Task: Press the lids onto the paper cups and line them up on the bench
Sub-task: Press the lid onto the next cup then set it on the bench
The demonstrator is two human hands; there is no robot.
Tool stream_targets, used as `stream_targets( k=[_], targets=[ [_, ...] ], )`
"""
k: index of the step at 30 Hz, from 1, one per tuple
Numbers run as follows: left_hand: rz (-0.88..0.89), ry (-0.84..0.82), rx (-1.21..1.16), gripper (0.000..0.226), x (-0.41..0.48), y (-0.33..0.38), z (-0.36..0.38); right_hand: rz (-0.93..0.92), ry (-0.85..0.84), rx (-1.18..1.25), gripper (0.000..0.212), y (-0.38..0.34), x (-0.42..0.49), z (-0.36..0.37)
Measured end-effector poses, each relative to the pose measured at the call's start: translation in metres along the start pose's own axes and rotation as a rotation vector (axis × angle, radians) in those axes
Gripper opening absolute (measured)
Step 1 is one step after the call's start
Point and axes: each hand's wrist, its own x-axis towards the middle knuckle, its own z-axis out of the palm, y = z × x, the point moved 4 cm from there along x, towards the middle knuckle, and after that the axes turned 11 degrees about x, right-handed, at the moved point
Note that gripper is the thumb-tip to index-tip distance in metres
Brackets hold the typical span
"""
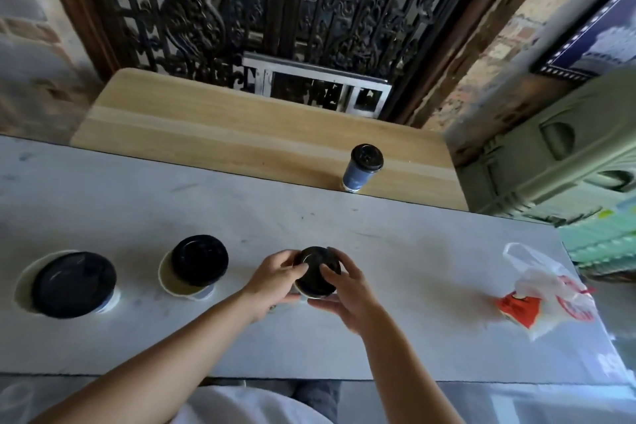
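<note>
- Fingers (296,269) of left hand (272,284) and right hand (347,291) are being clamped round the lid (318,274) at frame centre.
- Capped cup (358,177) is being borne by the bench (223,127) above centre.

The person wears a white top (247,404) of loose, softly creased fabric, seen at the near edge. Beside it, to the right, is a patch of dark grey trousers (318,392). The left forearm (155,354) and right forearm (395,365) are bare to the wrist.

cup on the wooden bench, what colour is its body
The cup is blue, seen in the head view.
</note>
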Motion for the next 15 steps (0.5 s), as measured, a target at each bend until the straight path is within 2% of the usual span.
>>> stream_targets(
  k=[5,8,10,12,15],
  targets=[
    [0.035,-0.079,0.018,0.044,-0.007,0.002,0.005,-0.086,0.0,-0.219,0.039,-0.005,-0.005,0.008],
    [0.073,-0.152,0.064,0.054,-0.009,0.002,0.005,0.0,-0.017,-0.096,0.031,-0.004,-0.005,0.008],
    [0.202,-0.18,0.21,0.068,-0.009,0.002,0.0,0.089,-0.041,0.09,0.029,-0.006,-0.004,0.003],
    [0.361,-0.109,0.499,0.079,-0.002,-0.001,-0.007,0.148,-0.062,0.159,0.029,-0.008,-0.004,-0.002],
    [0.401,-0.01,0.762,0.087,0.003,-0.008,-0.003,0.226,-0.082,-0.074,0.031,0.0,-0.008,-0.004]
  ],
)
